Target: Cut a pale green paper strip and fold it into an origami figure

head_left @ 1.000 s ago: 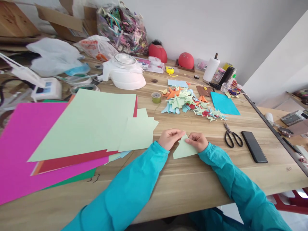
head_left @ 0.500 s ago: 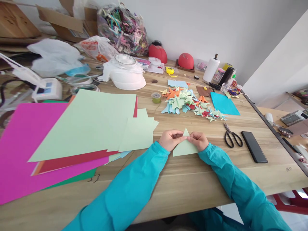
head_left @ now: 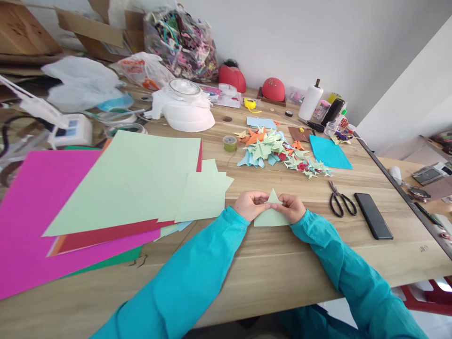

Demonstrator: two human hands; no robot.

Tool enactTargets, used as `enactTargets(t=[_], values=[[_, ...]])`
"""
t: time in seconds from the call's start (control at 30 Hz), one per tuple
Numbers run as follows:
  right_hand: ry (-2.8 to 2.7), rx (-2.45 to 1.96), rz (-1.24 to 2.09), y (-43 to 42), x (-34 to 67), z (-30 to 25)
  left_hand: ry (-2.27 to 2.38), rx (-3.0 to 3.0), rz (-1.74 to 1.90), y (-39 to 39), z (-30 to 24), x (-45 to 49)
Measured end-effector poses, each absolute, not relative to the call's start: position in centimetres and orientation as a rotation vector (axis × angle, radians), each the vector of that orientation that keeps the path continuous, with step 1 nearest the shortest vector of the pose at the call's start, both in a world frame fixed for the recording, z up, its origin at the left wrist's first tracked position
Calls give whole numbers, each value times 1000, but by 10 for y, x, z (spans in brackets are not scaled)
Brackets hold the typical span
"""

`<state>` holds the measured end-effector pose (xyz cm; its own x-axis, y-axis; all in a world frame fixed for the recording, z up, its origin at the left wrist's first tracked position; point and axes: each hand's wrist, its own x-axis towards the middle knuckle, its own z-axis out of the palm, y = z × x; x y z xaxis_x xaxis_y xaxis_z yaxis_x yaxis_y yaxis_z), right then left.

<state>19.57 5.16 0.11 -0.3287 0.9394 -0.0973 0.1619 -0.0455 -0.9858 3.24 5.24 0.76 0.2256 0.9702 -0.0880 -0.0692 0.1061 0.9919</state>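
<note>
Between both hands is a small pale green sheet of paper (head_left: 271, 218), its pointed tip sticking up past the fingers and its straight edge toward me. My left hand (head_left: 251, 205) pinches it from the left, thumb on top. From the right, my right hand (head_left: 291, 207) grips it the same way, the two thumbs nearly meeting over the middle. The fingers hide part of the paper's sides. Beyond the hands lies a pile of folded paper stars (head_left: 264, 148) in green, orange, blue and red. Left of my left hand are cut pale green pieces (head_left: 205, 195).
Large coloured sheets (head_left: 130, 183) cover the table's left. Black-handled scissors (head_left: 341, 200) and a phone (head_left: 373, 215) lie to the right. A turquoise sheet (head_left: 330, 151) and a green tape roll (head_left: 230, 143) are farther back. Bags, a white cap (head_left: 187, 115) and red domes (head_left: 273, 89) line the wall.
My thumbs have shifted slightly down the paper and apart, showing more of its tip. The paper's near edge now sits straighter and a little higher. The rest is unchanged.
</note>
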Motion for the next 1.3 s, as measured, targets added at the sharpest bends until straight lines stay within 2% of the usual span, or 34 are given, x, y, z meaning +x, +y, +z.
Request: enactTargets(t=[0.67, 1.3], values=[[-1272, -1124, 1763, 54, 201, 8, 873, 1029, 929, 53, 14, 27], [-1501, -1157, 1534, 53, 198, 4, 929, 1134, 923, 52, 12, 29]])
